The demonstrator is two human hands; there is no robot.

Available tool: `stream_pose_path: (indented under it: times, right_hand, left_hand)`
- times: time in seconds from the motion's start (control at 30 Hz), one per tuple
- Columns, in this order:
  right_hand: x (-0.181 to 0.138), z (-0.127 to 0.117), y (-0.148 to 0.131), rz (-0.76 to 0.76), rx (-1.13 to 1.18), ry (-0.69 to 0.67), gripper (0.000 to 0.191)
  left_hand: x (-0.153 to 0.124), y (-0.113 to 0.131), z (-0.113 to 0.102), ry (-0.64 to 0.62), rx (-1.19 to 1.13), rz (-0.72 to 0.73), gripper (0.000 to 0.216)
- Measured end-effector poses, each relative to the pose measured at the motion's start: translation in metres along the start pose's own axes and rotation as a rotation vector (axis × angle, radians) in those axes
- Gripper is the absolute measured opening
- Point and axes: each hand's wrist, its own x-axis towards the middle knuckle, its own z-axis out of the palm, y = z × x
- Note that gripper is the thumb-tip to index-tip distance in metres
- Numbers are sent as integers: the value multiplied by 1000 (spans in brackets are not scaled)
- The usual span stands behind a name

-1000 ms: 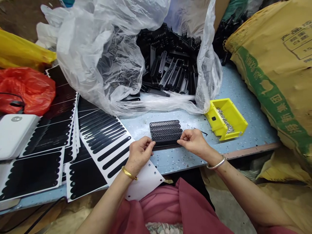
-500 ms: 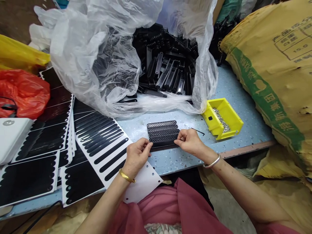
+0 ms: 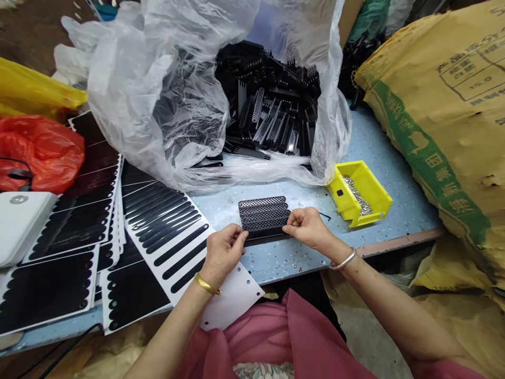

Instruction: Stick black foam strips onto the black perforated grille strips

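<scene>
A smooth black strip [image 3: 266,233] stretches between my two hands, against the near side of a row of several black perforated plastic strips [image 3: 263,211]. My left hand [image 3: 225,248] pinches its left end between thumb and finger. At the other end, my right hand [image 3: 310,227] has thumb and fingertips closed on it. Whether the strip touches the perforated piece beneath is hard to see. Left of my left hand lies a white backing sheet [image 3: 229,300] carrying rounded black adhesive strips [image 3: 183,259], with bare paper at its near end.
Behind my hands, a clear plastic bag [image 3: 130,100] lies open, full of black plastic parts [image 3: 276,110]. A yellow bin [image 3: 365,192] holds small metal pieces. More black sheets [image 3: 51,284] and a white device [image 3: 23,223] occupy the left. A large yellow sack [image 3: 445,105] leans at right.
The view has shifted very slightly. Both hands keep their pinch on the black strip in nearly the same place.
</scene>
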Motion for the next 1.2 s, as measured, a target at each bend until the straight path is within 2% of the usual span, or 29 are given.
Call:
stream_pose_path:
  times: [0.27, 0.57, 0.9, 1.2]
  right_hand:
    - [1, 2, 5, -46, -89, 22, 14]
    - [-4, -9, -4, 39, 173, -76, 19]
    - [-1, -1, 5, -15, 4, -16, 13]
    - [-3, 2, 2, -17, -120, 18, 17]
  left_hand:
    - [-1, 1, 0, 4, -17, 22, 20]
    - [0, 1, 0, 9, 26, 16, 20]
    - [0, -2, 0, 5, 9, 2, 20]
    - [-2, 0, 1, 14, 2, 0, 18]
